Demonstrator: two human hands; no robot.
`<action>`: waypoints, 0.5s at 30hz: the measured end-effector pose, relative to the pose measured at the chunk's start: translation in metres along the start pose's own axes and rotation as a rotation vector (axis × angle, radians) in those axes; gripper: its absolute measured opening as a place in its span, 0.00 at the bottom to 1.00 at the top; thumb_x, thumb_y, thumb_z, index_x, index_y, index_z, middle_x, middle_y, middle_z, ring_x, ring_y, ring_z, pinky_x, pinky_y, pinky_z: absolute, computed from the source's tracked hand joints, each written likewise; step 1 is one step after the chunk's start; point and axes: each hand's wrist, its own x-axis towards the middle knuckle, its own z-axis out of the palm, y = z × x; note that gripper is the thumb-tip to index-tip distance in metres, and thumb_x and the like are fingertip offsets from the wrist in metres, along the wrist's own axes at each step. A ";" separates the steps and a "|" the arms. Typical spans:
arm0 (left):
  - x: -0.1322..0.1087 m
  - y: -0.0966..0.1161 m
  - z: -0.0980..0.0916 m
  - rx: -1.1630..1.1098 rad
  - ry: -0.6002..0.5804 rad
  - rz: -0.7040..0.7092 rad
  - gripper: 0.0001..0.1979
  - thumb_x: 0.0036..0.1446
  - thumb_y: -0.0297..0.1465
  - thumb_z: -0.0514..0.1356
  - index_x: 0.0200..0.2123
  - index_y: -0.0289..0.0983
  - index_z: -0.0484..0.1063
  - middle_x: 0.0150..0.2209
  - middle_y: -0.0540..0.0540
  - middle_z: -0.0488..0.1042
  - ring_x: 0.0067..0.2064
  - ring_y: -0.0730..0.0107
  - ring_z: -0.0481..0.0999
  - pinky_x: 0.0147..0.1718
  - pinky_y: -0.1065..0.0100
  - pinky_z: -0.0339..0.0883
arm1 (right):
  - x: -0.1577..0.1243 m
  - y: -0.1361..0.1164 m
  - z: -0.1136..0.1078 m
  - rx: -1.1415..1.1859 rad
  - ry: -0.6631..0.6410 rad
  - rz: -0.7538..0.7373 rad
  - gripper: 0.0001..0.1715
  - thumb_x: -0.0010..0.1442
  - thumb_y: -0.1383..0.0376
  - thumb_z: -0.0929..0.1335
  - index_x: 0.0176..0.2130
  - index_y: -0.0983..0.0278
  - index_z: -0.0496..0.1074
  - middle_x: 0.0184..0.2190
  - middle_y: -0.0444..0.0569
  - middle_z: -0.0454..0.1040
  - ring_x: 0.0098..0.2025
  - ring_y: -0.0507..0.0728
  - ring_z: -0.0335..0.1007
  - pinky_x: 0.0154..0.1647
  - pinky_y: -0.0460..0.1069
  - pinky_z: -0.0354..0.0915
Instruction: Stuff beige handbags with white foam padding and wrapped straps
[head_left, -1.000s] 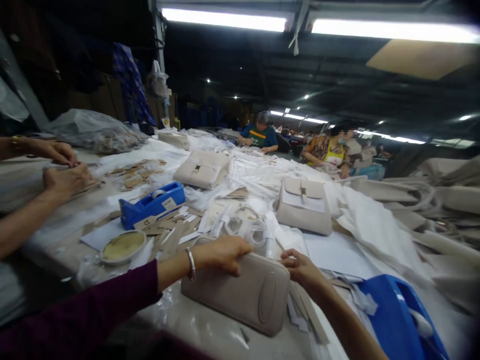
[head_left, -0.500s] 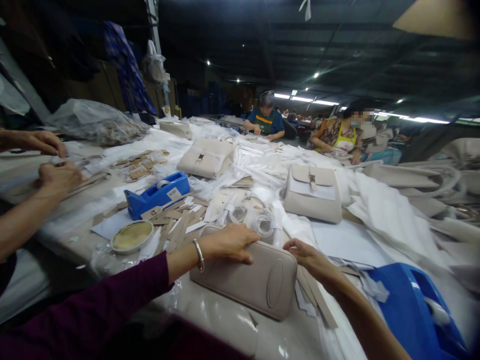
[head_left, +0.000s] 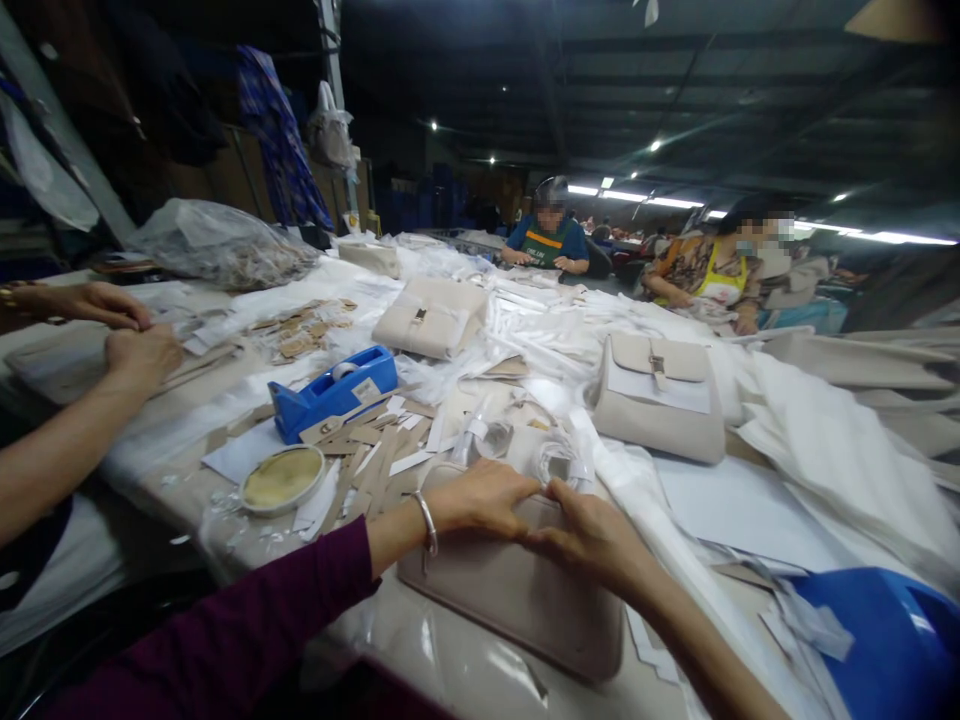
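Note:
A flat beige leather purse lies on the table's near edge. My left hand, a metal bangle on its wrist and a dark maroon sleeve behind it, rests curled on the purse's top edge. Touching it, my right hand lies on the top of the purse with fingers bent over that same edge. Both hands press on the purse. Just beyond them lie clear tape rolls and cardboard strips.
A blue tape dispenser, a round tin of glue, beige handbags and white wrapping cover the table. A blue bin sits at right. Another person's hands work at left. People sit at the far end.
My right hand slid left from the purse's right end onto its top and now meets my left hand. The camera drifted slightly; the purse stayed put.

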 end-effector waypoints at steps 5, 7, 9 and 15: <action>0.008 -0.017 0.019 -0.106 0.004 -0.009 0.19 0.60 0.43 0.54 0.49 0.39 0.68 0.42 0.41 0.77 0.44 0.52 0.76 0.41 0.61 0.67 | 0.008 -0.001 0.013 -0.091 0.061 0.002 0.14 0.61 0.66 0.60 0.46 0.58 0.67 0.34 0.48 0.77 0.35 0.59 0.72 0.29 0.48 0.49; 0.009 -0.020 0.029 -0.130 0.057 -0.021 0.15 0.63 0.37 0.50 0.49 0.39 0.67 0.41 0.42 0.77 0.43 0.55 0.76 0.41 0.63 0.67 | 0.009 -0.001 0.023 -0.146 0.127 -0.013 0.15 0.63 0.67 0.58 0.47 0.58 0.67 0.36 0.49 0.78 0.35 0.59 0.73 0.28 0.49 0.48; 0.007 -0.019 0.036 -0.135 0.121 -0.050 0.12 0.62 0.28 0.48 0.46 0.39 0.66 0.40 0.44 0.76 0.42 0.59 0.76 0.40 0.64 0.67 | 0.010 0.000 0.031 -0.196 0.167 -0.043 0.17 0.63 0.68 0.58 0.48 0.58 0.67 0.37 0.50 0.77 0.35 0.59 0.73 0.29 0.49 0.48; 0.022 -0.006 0.017 -0.043 0.423 -0.082 0.17 0.57 0.18 0.46 0.46 0.37 0.65 0.49 0.43 0.69 0.51 0.68 0.68 0.50 0.70 0.63 | 0.009 0.001 0.034 -0.262 0.193 -0.095 0.16 0.59 0.74 0.59 0.40 0.60 0.70 0.33 0.48 0.76 0.34 0.57 0.71 0.31 0.49 0.51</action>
